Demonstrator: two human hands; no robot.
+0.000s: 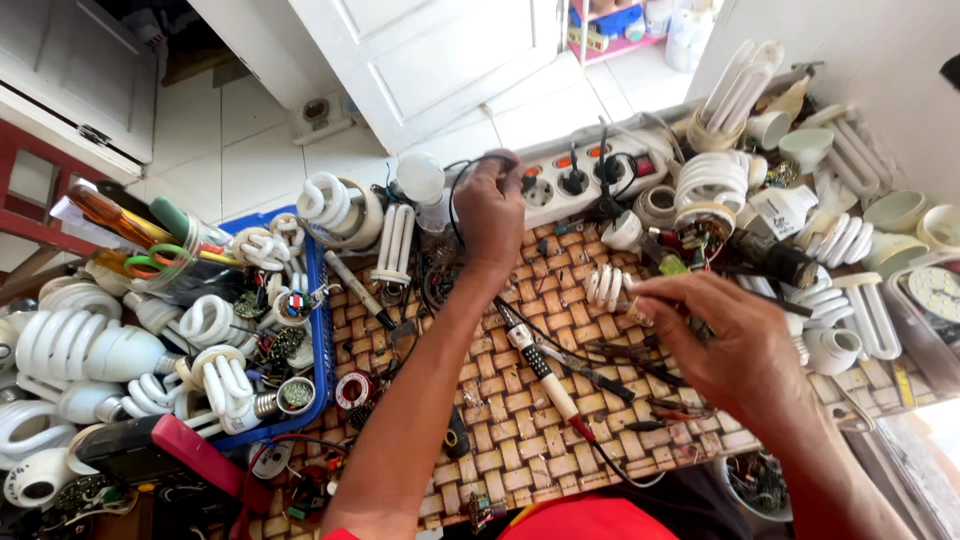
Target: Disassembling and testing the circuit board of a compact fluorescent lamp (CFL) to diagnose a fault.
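**Colours and patterns on the work surface**

Woven mat [520, 420]: tan and brown, basket-weave check. Tray [318, 330]: blue rim. Spiral bulbs [80, 345]: white tubes, white bases. Bulb [607, 287] at the right hand [725, 345]: white. Power strip [585, 180]: white body, orange-red switches, black plugs. Wire [462, 180] at the left hand [490, 212]: black. Soldering iron [545, 375]: white handle with black bands, red near the cord. Scissors [150, 262]: green and orange handles. Flat tool [195, 450] at lower left: red. Solder spool [352, 390]: red rim. Floor [250, 150]: white tiles, grey grout lines. Door [430, 50]: white, panelled. Garment [590, 520] at bottom edge: red.
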